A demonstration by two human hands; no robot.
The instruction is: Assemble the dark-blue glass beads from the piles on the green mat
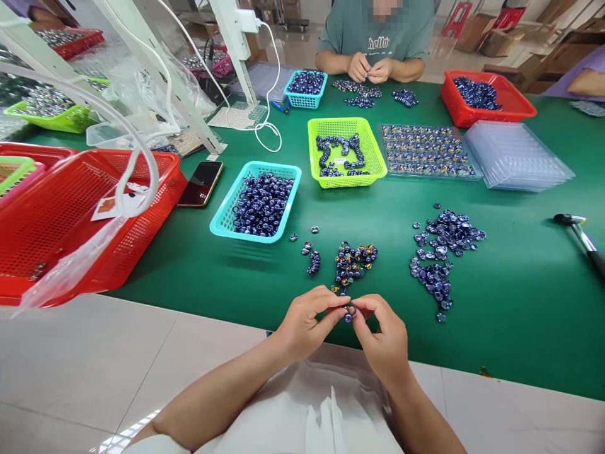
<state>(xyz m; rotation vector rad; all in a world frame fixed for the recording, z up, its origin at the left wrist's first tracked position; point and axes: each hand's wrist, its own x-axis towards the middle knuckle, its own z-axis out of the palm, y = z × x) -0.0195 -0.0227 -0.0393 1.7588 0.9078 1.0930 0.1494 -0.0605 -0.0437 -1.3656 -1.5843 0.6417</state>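
My left hand [312, 320] and my right hand [385, 331] meet at the table's near edge, fingertips pinched around a small dark blue metal ring part [348, 315] with a shiny round end. Just beyond the fingers lies a loose pile of dark parts with orange and green bits [353, 261]. A short curved row of dark blue pieces [313, 262] sits to its left. Toward the right, glossy dark blue round caps [437, 282] are spread in a heap. A blue basket [215, 227] full of dark blue ring parts stands left of the hands.
A green basket [312, 154] holds rows of parts. Behind it are a filled clear tray [430, 151], stacked clear trays [520, 154] and a red bin [456, 116]. A phone [201, 184], large red basket [151, 208] and hammer [583, 236] lie around. Opposite sits a co-worker [378, 44].
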